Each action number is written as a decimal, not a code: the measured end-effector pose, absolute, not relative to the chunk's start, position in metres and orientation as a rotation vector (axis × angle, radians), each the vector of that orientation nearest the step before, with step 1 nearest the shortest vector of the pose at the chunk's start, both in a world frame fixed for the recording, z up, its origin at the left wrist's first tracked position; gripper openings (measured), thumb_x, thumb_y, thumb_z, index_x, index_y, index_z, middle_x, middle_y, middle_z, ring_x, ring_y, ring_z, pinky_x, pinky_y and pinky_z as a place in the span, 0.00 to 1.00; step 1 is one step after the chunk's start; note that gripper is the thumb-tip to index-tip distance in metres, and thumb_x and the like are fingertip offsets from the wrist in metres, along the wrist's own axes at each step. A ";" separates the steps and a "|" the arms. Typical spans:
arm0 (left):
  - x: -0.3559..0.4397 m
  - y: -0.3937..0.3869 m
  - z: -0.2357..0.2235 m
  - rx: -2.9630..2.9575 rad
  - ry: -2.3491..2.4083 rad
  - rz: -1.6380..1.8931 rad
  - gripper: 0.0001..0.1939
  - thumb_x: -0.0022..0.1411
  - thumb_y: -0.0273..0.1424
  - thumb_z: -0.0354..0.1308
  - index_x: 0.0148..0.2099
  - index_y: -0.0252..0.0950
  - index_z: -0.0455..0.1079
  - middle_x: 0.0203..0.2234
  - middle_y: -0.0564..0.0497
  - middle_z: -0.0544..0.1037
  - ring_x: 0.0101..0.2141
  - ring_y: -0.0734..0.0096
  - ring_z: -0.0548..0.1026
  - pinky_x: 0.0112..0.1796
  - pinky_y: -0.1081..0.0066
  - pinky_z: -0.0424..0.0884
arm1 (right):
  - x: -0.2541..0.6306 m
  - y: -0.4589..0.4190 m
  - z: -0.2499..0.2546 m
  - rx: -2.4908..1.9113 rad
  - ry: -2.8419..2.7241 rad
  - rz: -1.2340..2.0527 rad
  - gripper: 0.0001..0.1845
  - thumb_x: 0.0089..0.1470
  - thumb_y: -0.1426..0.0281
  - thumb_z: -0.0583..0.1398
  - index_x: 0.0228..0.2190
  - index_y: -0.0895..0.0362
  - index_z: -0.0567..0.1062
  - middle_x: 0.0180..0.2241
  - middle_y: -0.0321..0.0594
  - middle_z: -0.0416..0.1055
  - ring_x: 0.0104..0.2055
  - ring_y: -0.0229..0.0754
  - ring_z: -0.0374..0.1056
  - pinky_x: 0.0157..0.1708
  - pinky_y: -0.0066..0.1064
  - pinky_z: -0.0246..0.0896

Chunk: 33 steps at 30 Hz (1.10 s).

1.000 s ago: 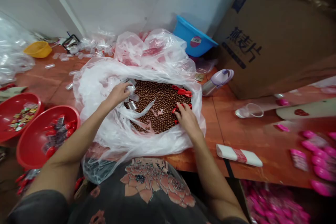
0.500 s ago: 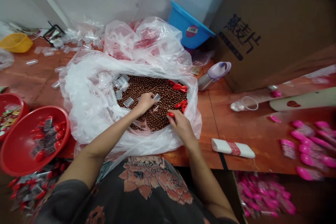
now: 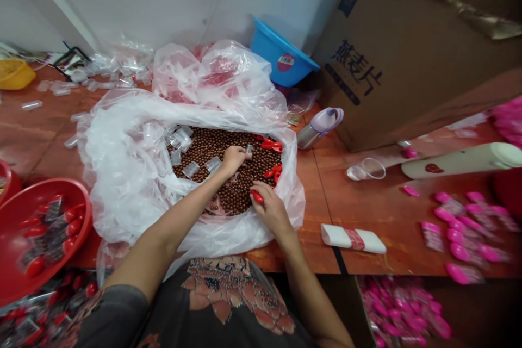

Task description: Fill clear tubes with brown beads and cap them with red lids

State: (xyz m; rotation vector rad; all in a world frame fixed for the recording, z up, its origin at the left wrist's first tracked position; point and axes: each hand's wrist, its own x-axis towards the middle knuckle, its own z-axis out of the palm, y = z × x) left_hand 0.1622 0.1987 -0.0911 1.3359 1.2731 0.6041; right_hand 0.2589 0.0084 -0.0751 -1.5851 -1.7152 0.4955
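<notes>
A white plastic bag (image 3: 122,174) lies open on the wooden table, holding a mass of small brown balls (image 3: 220,155). Several transparent packets (image 3: 191,169) rest on the balls, and red plastic pieces (image 3: 269,144) lie at the far side. My left hand (image 3: 234,159) is over the balls, apparently pinching a small transparent packet (image 3: 248,148). My right hand (image 3: 271,212) is at the near edge of the balls, with a red plastic piece (image 3: 256,197) between its fingers.
A red basin (image 3: 44,228) of red and dark packets sits at lower left. Behind the bag stand a blue basin (image 3: 281,57), a cardboard box (image 3: 391,60) and a metal flask (image 3: 320,128). Pink packets (image 3: 460,234) cover the table's right side.
The view has drifted, shifting the scene left. My left hand has moved further over the balls with the packet, and my right hand has drawn the red piece toward the near edge.
</notes>
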 end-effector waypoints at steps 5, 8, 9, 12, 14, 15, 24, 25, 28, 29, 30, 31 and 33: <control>0.164 0.196 -0.094 1.213 1.147 0.728 0.08 0.52 0.28 0.66 0.35 0.31 0.74 0.25 0.53 0.75 0.24 0.77 0.72 0.29 0.73 0.74 | 0.256 0.006 -0.076 -1.571 -1.511 0.616 0.14 0.62 0.65 0.56 0.48 0.53 0.72 0.51 0.46 0.74 0.53 0.46 0.72 0.55 0.44 0.68; 0.160 0.193 -0.093 1.170 1.083 0.748 0.13 0.49 0.29 0.69 0.37 0.30 0.74 0.26 0.53 0.75 0.26 0.77 0.72 0.30 0.72 0.74 | 0.254 0.004 -0.071 -1.562 -1.312 0.687 0.15 0.61 0.61 0.58 0.47 0.52 0.73 0.48 0.44 0.76 0.49 0.45 0.73 0.52 0.42 0.70; 0.158 0.192 -0.091 1.162 1.064 0.751 0.14 0.48 0.29 0.70 0.37 0.30 0.74 0.26 0.53 0.75 0.26 0.77 0.72 0.30 0.72 0.74 | 0.253 0.005 -0.070 -1.550 -1.241 0.702 0.15 0.60 0.60 0.59 0.46 0.53 0.73 0.47 0.44 0.76 0.48 0.45 0.74 0.51 0.41 0.71; 0.145 0.182 -0.080 1.139 0.988 0.762 0.16 0.45 0.30 0.71 0.37 0.31 0.74 0.28 0.53 0.76 0.28 0.76 0.72 0.31 0.74 0.72 | 0.253 0.008 -0.067 -1.475 -1.037 0.775 0.16 0.58 0.58 0.60 0.44 0.53 0.73 0.45 0.43 0.75 0.44 0.43 0.74 0.46 0.40 0.74; 0.133 0.170 -0.067 1.119 0.925 0.750 0.17 0.44 0.31 0.71 0.37 0.31 0.72 0.28 0.53 0.77 0.28 0.77 0.73 0.32 0.74 0.71 | 0.253 0.012 -0.064 -1.418 -0.923 0.837 0.18 0.56 0.57 0.61 0.46 0.53 0.72 0.44 0.42 0.75 0.40 0.42 0.75 0.44 0.40 0.75; 0.125 0.162 -0.060 1.114 0.892 0.724 0.18 0.45 0.32 0.71 0.38 0.32 0.72 0.29 0.53 0.77 0.28 0.77 0.73 0.32 0.75 0.71 | 0.253 0.014 -0.062 -1.393 -0.878 0.864 0.19 0.56 0.58 0.62 0.46 0.53 0.72 0.44 0.42 0.75 0.39 0.41 0.74 0.43 0.40 0.75; 0.056 0.085 -0.022 0.957 0.888 0.643 0.20 0.46 0.35 0.72 0.42 0.33 0.74 0.34 0.48 0.78 0.30 0.72 0.76 0.34 0.70 0.75 | 0.240 0.018 -0.033 -1.251 -0.822 0.977 0.23 0.53 0.60 0.64 0.49 0.50 0.70 0.43 0.38 0.75 0.42 0.41 0.74 0.44 0.38 0.75; 0.050 0.078 -0.022 0.970 0.904 0.638 0.20 0.48 0.35 0.72 0.42 0.34 0.75 0.35 0.47 0.79 0.30 0.71 0.76 0.33 0.69 0.75 | 0.237 0.018 -0.031 -1.240 -0.819 0.983 0.22 0.52 0.60 0.65 0.48 0.50 0.70 0.43 0.38 0.75 0.43 0.41 0.74 0.45 0.39 0.74; 0.037 0.064 -0.022 1.018 0.912 0.617 0.19 0.51 0.37 0.70 0.44 0.34 0.77 0.34 0.45 0.79 0.28 0.70 0.76 0.31 0.69 0.75 | 0.225 0.016 -0.027 -1.197 -0.844 1.016 0.18 0.53 0.59 0.65 0.43 0.51 0.71 0.43 0.38 0.77 0.45 0.42 0.75 0.48 0.40 0.73; 0.033 0.061 -0.022 1.026 0.905 0.611 0.20 0.52 0.37 0.69 0.45 0.34 0.77 0.34 0.45 0.80 0.28 0.70 0.76 0.31 0.69 0.75 | 0.222 0.015 -0.026 -1.187 -0.871 1.026 0.18 0.53 0.59 0.64 0.43 0.51 0.70 0.43 0.39 0.78 0.45 0.42 0.75 0.48 0.40 0.73; 0.030 0.058 -0.022 1.031 0.898 0.611 0.20 0.52 0.37 0.69 0.46 0.34 0.76 0.34 0.45 0.80 0.29 0.70 0.77 0.32 0.69 0.75 | 0.219 0.015 -0.025 -1.178 -0.903 1.037 0.17 0.54 0.59 0.64 0.44 0.51 0.70 0.44 0.39 0.78 0.45 0.42 0.75 0.48 0.40 0.72; 0.027 0.055 -0.022 1.038 0.891 0.617 0.21 0.52 0.37 0.69 0.47 0.33 0.76 0.35 0.45 0.80 0.30 0.69 0.77 0.34 0.68 0.75 | 0.216 0.014 -0.025 -1.164 -0.932 1.045 0.17 0.55 0.59 0.64 0.44 0.51 0.69 0.44 0.39 0.78 0.46 0.42 0.75 0.49 0.40 0.72; 0.024 0.051 -0.022 1.059 0.892 0.637 0.21 0.51 0.36 0.69 0.47 0.32 0.76 0.38 0.45 0.80 0.32 0.70 0.78 0.37 0.68 0.75 | 0.211 0.013 -0.023 -1.113 -0.975 1.055 0.17 0.56 0.60 0.63 0.45 0.50 0.69 0.46 0.39 0.78 0.47 0.41 0.75 0.52 0.40 0.70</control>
